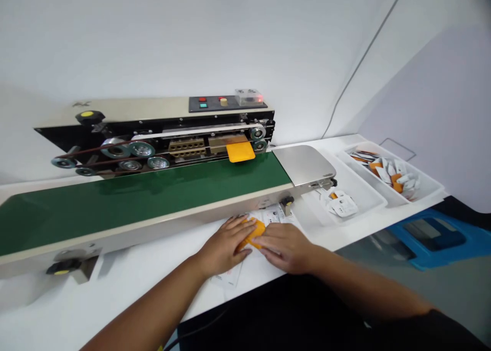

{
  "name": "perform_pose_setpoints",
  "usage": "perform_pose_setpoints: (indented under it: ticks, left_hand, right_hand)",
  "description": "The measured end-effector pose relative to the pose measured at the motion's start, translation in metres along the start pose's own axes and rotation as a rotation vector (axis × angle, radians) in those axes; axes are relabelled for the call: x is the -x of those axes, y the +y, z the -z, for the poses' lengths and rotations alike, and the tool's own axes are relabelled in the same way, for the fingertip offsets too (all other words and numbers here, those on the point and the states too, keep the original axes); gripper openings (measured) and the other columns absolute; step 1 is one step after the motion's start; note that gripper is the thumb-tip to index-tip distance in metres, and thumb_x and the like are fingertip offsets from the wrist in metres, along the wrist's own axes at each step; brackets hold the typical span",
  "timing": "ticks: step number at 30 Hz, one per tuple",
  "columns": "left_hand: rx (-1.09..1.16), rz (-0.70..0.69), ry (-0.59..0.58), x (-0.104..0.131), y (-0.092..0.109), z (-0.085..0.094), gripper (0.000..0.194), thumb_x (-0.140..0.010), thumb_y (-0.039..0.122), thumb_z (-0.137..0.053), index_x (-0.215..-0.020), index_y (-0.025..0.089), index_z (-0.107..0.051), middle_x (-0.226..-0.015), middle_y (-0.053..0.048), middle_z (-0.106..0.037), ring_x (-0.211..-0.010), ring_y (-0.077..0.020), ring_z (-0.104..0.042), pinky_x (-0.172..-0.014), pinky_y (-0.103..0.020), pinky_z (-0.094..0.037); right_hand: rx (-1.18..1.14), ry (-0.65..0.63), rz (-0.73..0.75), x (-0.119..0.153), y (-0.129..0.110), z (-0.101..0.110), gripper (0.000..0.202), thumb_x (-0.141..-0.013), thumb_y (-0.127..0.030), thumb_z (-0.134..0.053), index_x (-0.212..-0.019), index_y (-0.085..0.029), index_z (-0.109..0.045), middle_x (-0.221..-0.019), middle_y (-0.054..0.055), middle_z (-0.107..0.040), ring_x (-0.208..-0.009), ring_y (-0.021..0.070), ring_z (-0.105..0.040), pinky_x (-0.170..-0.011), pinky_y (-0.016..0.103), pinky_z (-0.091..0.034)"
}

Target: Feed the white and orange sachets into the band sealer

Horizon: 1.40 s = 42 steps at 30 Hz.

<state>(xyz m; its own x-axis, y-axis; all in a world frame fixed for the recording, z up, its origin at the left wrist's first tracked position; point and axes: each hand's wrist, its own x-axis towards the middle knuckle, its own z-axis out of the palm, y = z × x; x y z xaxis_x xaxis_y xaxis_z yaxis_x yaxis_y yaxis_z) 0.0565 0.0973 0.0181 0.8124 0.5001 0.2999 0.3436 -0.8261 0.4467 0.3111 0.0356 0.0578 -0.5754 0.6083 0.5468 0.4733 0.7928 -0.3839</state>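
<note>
Two forearms (164,300) extend, left hand (224,243) flattened on one orange packet (257,232), half-curled right hand (289,247) pinching its edge.

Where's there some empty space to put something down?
On the green belt, left of the machine's orange packet; on the metal plate at its right end; and on the white table, between the belt's front side and the left forearm. Crowded: around the left hand and right hand, with papers, and the far tray.
</note>
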Motion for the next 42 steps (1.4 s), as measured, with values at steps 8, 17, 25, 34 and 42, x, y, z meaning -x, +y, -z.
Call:
perform_pose_setpoints:
  ticks: [8,17,25,34,42]
  left_hand:
    - [0.014,-0.093,0.15,-0.004,-0.002,0.003,0.021,-0.101,0.019,-0.062,-0.118,0.024,-0.074,-0.115,-0.006,-0.079,-0.113,-0.0219,-0.073,-0.114,-0.045,-0.051]
    - [-0.115,-0.232,0.375,-0.001,0.0,0.01,0.029,-0.101,0.011,-0.063,-0.126,0.024,-0.072,-0.104,-0.006,-0.078,-0.093,-0.0188,-0.071,-0.088,-0.036,-0.06]
    - [-0.035,-0.225,0.335,-0.001,0.01,0.017,0.015,-0.103,0.019,-0.06,-0.113,0.021,-0.07,-0.094,-0.005,-0.076,-0.083,-0.0174,-0.07,-0.076,-0.031,-0.057]
    - [0.225,0.047,0.253,-0.001,0.008,0.01,0.022,-0.103,0.036,-0.061,-0.094,0.019,-0.072,-0.079,-0.003,-0.072,-0.07,-0.0157,-0.066,-0.067,-0.027,-0.053]
    - [0.734,0.473,0.345,0.0,0.006,0.007,0.037,-0.097,0.053,-0.067,-0.096,0.016,-0.064,-0.083,-0.004,-0.072,-0.074,-0.0178,-0.071,-0.068,-0.029,-0.061]
  right_hand:
    - [0.045,-0.008,-0.355,0.023,-0.001,-0.061,0.09,-0.072,-0.006,-0.058,-0.159,-0.018,-0.04,-0.156,0.019,-0.05,-0.144,0.0361,-0.046,-0.12,0.063,-0.039]
    - [-0.141,0.088,-0.357,0.017,0.011,-0.062,0.052,-0.094,-0.014,-0.061,-0.145,-0.025,-0.058,-0.139,0.01,-0.069,-0.129,0.0263,-0.063,-0.113,0.052,-0.05]
    - [-0.22,0.25,-0.282,0.027,0.008,-0.05,0.026,-0.099,-0.017,-0.059,-0.12,-0.025,-0.072,-0.106,0.006,-0.079,-0.096,0.0196,-0.074,-0.086,0.036,-0.06]
    - [-0.5,0.141,-0.495,0.029,0.004,-0.045,0.026,-0.099,-0.045,-0.064,-0.094,-0.021,-0.071,-0.086,0.005,-0.076,-0.076,0.0184,-0.073,-0.073,0.032,-0.059]
    - [-0.955,0.209,-0.719,0.03,0.008,-0.051,0.039,-0.094,-0.05,-0.072,-0.118,-0.021,-0.062,-0.092,0.007,-0.079,-0.071,0.016,-0.075,-0.069,0.032,-0.063]
